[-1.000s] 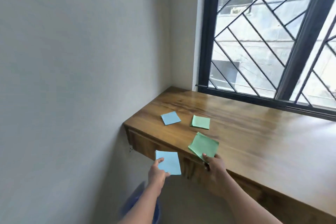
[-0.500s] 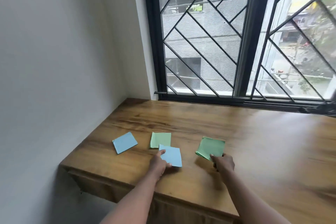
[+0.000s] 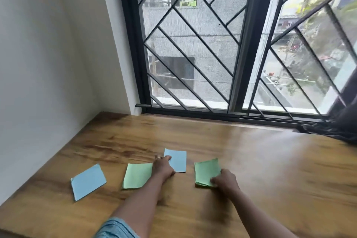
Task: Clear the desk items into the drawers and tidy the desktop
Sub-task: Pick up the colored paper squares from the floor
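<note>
Where left hand (image 3: 163, 168) grips, blue note (image 3: 178, 160) — under thumb

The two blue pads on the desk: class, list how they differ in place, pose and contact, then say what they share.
Place: the left blue pad lies near the front edge of the desk; the right blue pad farther back. Pose: the left one is skewed; the right one nearly square-on. Contact: the left one lies untouched; the left hand holds the right one. Both are light blue, rectangular, flat.
</note>
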The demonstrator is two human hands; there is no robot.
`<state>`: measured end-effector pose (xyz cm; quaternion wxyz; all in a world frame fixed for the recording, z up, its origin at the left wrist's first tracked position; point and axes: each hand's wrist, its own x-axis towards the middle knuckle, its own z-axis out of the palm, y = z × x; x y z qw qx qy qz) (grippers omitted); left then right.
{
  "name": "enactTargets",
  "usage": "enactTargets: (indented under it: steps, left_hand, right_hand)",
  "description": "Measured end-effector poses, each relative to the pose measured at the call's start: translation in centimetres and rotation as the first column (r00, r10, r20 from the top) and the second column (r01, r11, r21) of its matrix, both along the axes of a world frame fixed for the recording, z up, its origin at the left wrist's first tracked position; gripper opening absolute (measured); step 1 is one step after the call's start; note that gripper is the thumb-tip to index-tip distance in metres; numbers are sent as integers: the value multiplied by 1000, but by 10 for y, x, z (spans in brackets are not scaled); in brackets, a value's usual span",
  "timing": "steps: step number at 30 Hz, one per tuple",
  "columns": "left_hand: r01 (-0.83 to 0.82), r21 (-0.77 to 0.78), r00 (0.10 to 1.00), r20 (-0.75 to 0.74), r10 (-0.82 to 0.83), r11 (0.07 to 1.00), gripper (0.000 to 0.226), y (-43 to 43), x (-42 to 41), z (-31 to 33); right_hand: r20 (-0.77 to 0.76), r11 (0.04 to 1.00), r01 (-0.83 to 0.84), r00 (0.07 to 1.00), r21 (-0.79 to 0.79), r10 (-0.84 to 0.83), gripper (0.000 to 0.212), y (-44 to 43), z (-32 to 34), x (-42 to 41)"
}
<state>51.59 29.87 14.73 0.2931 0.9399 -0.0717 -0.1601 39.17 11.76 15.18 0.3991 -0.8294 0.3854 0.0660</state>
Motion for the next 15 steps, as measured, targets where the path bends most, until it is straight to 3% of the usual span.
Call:
enactTargets:
  steps: [4, 8, 15]
  left_hand:
    - [16, 10, 997, 77, -17, 1000, 59, 7, -5, -3]
    - [9, -41, 984, 179, -2, 999, 54, 36, -34, -4]
    - [-260, -157, 920, 261, 294, 953, 47, 140, -126, -13]
  right_hand:
    - [-58, 989, -39, 998, -146, 31, 38, 11, 1, -8]
    - [-25, 967, 33, 999, -252, -41, 46, 34, 3, -31]
    - [136, 944, 71, 990, -323, -28, 29, 118, 1, -93]
